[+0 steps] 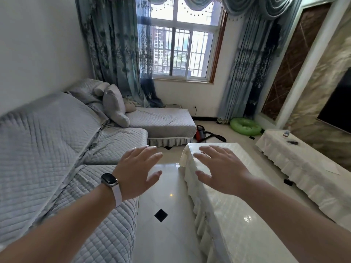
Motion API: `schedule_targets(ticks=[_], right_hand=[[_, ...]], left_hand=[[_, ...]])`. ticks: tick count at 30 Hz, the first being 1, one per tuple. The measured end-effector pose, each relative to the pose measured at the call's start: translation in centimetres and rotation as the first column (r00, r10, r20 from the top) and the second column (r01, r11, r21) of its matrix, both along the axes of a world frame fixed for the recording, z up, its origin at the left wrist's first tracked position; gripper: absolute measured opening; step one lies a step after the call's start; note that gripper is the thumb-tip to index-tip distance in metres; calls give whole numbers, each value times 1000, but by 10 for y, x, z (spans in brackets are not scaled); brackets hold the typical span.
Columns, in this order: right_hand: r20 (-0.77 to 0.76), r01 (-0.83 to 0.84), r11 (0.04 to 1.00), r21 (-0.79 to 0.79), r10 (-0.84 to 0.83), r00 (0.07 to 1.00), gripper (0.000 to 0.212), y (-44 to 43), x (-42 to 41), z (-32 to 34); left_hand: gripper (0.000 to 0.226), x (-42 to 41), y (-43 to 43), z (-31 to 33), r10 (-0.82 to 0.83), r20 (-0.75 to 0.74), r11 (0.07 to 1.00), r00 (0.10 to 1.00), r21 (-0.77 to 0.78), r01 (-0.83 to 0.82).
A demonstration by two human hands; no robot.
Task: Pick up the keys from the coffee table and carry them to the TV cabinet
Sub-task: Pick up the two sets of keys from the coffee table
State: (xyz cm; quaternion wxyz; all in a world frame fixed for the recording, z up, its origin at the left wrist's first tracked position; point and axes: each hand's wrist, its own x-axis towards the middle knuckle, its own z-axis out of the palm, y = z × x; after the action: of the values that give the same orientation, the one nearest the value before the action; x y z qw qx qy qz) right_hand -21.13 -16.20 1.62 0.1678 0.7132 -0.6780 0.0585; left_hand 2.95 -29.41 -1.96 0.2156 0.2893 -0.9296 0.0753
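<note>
1. At the far left I see a grey quilted sofa [57,141] running along the wall, with a pale cushion [114,107] propped in its corner.
2. My left hand [136,171] hovers in the air over the sofa's edge and the tiled floor [167,188], fingers spread, palm down, released and holding nothing. A watch [109,179] with a pale strap sits on that wrist.
3. Behind, at the middle, a barred window [182,44] is framed by blue-grey curtains [112,46].
4. My right hand [222,168] hovers above the near-left part of the coffee table [237,221], fingers spread, also released and empty. The table wears a glossy cream cover.
5. On the floor beyond the table stand a red vacuum cleaner [201,134] and, further right, a green swim ring [246,126].
6. At the right, the TV cabinet [303,168], draped in a cream cloth, runs under the dark TV screen [338,107].
7. A small dark object [292,142] lies on the cabinet's far end near a little bottle [286,133]; it may be the keys, though I cannot tell at this size. I make out no keys on the coffee table's visible top.
</note>
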Motion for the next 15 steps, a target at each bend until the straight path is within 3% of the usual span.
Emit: schedule_targets(ticks=[15], right_hand=[[60, 1, 999, 51, -4, 998, 53, -165, -77, -43]], left_hand=[[49, -73, -162, -14, -5, 55, 1000, 998, 28, 4]])
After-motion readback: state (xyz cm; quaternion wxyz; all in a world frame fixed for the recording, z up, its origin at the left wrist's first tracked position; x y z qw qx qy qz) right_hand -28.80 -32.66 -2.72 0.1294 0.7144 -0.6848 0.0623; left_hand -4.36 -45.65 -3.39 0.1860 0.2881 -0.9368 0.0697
